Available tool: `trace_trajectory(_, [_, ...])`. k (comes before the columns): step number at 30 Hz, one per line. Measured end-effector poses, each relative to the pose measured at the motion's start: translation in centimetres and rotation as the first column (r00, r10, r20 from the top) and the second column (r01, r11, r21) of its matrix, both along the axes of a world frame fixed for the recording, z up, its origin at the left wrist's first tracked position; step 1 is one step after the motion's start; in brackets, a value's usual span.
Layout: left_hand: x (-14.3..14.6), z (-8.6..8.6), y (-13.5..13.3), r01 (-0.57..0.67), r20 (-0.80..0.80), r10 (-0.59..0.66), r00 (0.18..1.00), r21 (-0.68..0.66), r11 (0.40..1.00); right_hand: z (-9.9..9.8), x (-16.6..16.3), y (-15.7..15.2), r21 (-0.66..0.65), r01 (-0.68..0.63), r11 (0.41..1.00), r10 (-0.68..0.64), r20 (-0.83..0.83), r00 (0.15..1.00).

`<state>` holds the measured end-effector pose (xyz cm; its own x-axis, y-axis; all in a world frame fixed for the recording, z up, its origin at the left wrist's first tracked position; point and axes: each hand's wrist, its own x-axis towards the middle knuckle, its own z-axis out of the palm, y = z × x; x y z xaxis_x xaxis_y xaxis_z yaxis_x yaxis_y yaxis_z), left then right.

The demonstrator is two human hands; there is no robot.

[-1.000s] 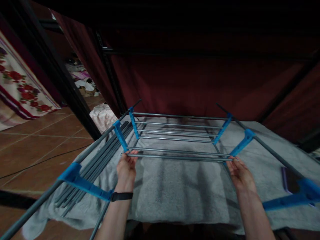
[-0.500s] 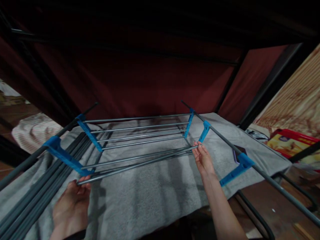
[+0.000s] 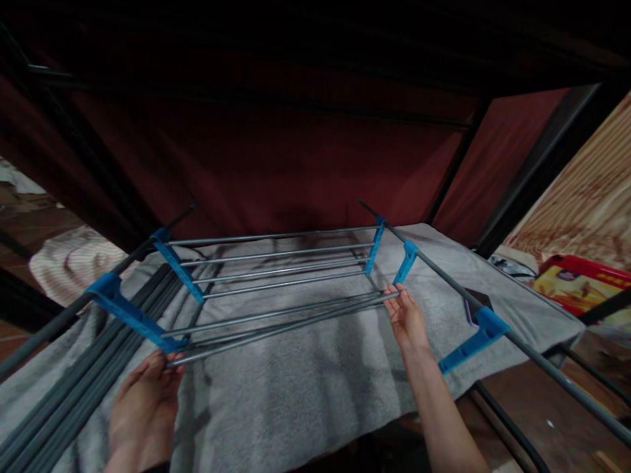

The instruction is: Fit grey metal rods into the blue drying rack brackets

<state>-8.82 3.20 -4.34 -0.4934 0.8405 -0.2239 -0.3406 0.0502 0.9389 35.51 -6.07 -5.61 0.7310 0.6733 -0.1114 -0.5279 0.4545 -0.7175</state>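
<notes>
A grey metal tube slants between my two hands. My left hand is closed around its near left end, just below a blue plastic bracket. My right hand pinches the far right end, close under another blue bracket. Beside the held tube, a second tube runs from the left bracket toward my right fingers; whether I also touch it there I cannot tell. Farther back, several crossbars span two more blue brackets.
A bundle of grey tubes lies at the left on a grey blanket. Long side poles carry the brackets. A phone rests by the front right bracket. Dark frame posts and a red packet are at the right.
The held tube and my hands have shifted slightly to the right. My left hand and its tube end sit a little nearer the left bracket's lower tip. Both grips stay closed.
</notes>
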Motion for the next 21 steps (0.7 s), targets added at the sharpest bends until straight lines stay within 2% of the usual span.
trace_trajectory(3, [0.4, 0.5, 0.4, -0.009, 0.073, 0.014, 0.997, -0.069, 0.998, -0.6, 0.9, -0.3, -0.036, 0.049, 0.998, -0.050, -0.025, 0.998])
trace_trajectory(7, [0.2, 0.0, 1.0, 0.151, -0.139, -0.161, 0.977, -0.083, 0.985, -1.6, 2.2, -0.8, -0.104, 0.064, 0.993, -0.071, -0.068, 0.995])
trace_trajectory(9, [-0.1, -0.5, 1.2, 0.216, -0.249, -0.241, 0.938, -0.126, 0.968, -1.9, 2.7, -1.0, -0.127, 0.071, 0.989, -0.082, -0.084, 0.993])
trace_trajectory(11, [-0.4, -0.8, 1.2, 0.295, -0.363, -0.345, 0.866, -0.188, 0.937, -2.1, 3.2, -1.1, -0.142, 0.092, 0.986, -0.105, -0.089, 0.990])
trace_trajectory(14, [-0.5, -0.9, 0.9, 0.368, -0.626, -0.431, 0.650, -0.238, 0.899, -2.0, 3.6, -1.3, -0.175, 0.123, 0.977, -0.140, -0.091, 0.986])
trace_trajectory(17, [-0.1, -0.7, 0.3, 0.336, -0.883, -0.360, 0.303, -0.254, 0.907, -1.8, 3.8, -1.3, -0.223, 0.134, 0.966, -0.161, -0.105, 0.981])
trace_trajectory(19, [0.5, -0.5, -0.2, 0.333, -0.949, -0.308, 0.072, -0.268, 0.904, -1.9, 3.9, -1.3, -0.252, 0.140, 0.957, -0.174, -0.114, 0.978])
trace_trajectory(21, [1.1, -0.4, -0.7, 0.357, -0.963, -0.257, -0.081, -0.269, 0.895, -2.0, 4.1, -1.3, -0.276, 0.152, 0.949, -0.189, -0.112, 0.976])
